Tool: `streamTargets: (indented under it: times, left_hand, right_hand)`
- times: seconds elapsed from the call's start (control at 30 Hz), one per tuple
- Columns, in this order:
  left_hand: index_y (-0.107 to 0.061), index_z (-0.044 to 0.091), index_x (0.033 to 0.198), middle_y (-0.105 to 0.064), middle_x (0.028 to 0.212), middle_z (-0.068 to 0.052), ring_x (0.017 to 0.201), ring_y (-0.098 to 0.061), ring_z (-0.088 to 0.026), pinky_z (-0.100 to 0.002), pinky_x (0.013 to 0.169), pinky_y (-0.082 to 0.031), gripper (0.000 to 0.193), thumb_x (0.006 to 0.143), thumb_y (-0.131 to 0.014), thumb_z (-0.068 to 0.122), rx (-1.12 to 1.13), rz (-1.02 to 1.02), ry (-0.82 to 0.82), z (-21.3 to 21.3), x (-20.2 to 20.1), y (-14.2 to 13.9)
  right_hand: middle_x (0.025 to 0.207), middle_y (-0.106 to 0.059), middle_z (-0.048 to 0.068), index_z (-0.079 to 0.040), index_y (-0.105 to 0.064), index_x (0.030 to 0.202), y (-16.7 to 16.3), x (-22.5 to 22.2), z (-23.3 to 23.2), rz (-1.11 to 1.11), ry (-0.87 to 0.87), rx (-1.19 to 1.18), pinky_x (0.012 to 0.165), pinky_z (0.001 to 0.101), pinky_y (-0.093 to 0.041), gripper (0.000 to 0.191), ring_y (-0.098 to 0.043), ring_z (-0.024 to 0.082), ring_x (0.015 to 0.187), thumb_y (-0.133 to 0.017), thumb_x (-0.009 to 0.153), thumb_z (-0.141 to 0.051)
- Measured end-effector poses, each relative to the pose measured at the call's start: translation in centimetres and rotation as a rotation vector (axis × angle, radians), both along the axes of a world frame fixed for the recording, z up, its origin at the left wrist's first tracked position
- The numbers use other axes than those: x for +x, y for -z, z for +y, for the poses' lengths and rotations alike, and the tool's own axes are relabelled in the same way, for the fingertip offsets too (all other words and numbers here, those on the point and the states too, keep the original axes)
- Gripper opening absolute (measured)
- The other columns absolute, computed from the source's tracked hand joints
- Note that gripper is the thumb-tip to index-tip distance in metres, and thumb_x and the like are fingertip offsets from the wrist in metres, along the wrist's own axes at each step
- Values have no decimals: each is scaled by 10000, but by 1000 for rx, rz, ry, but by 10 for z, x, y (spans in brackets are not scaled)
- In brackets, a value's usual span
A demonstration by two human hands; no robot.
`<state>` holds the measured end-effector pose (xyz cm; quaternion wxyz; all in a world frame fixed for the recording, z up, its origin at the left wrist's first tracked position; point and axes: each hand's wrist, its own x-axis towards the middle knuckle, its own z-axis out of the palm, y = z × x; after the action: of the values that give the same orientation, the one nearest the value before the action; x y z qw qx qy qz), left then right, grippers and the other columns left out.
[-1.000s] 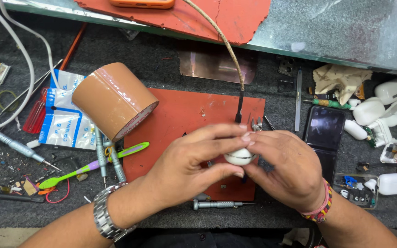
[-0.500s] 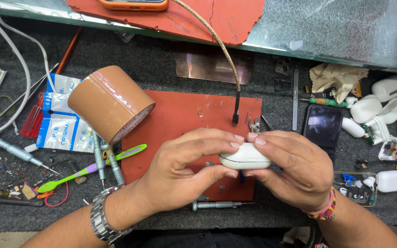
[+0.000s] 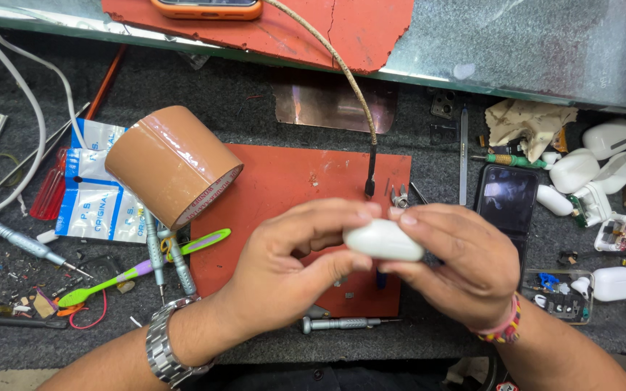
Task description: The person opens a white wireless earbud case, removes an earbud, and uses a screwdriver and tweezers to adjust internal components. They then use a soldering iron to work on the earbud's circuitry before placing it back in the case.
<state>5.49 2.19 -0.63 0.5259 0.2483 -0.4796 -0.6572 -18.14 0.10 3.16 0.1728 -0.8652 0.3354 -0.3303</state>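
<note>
Both hands hold a small white rounded earbud case [image 3: 383, 240] over the red work mat [image 3: 284, 181]. My left hand [image 3: 291, 268], with a metal watch on the wrist, pinches its left end between thumb and fingers. My right hand [image 3: 458, 264], with a beaded band on the wrist, grips its right end. The case looks closed. A thin cable with a black plug [image 3: 371, 181] hangs just behind the hands.
A big roll of brown tape [image 3: 172, 163] lies left of the mat. Beside it are blue-white packets [image 3: 92, 195], screwdrivers [image 3: 161, 253], a green toothbrush [image 3: 139, 268]. Right: a black phone [image 3: 505, 199], several white earbud cases [image 3: 588, 170]. A screwdriver [image 3: 345, 323] lies near the front edge.
The white case, mostly hidden between the hands a second ago, now shows clearly between the fingertips. Both hands have shifted a little and opened around it.
</note>
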Motion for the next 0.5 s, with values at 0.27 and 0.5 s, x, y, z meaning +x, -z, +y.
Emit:
streamTargets:
  times: [0.27, 0.5]
  left_hand:
    - [-573, -71, 1384, -715, 1235, -183, 1135, -711, -219, -350, 1006, -592, 534, 892, -765, 6, 440, 103, 76, -5, -6, 16]
    - [-553, -49, 1441, -651, 1366, -144, 1240, -678, -205, -340, 1088, -577, 551, 929, -743, 20, 241, -40, 89, -7, -4, 11]
  right_hand:
    - [1169, -712, 170, -31, -659, 1188, 8, 0, -1, -5, 41, 17, 906, 355, -605, 492, -736, 278, 1046, -906, 789, -178]
    - [1217, -729, 166, -14, -677, 1216, 11, -5, -9, -106, -32, 344, 966, 325, -592, 409, -748, 247, 1111, -822, 840, -82]
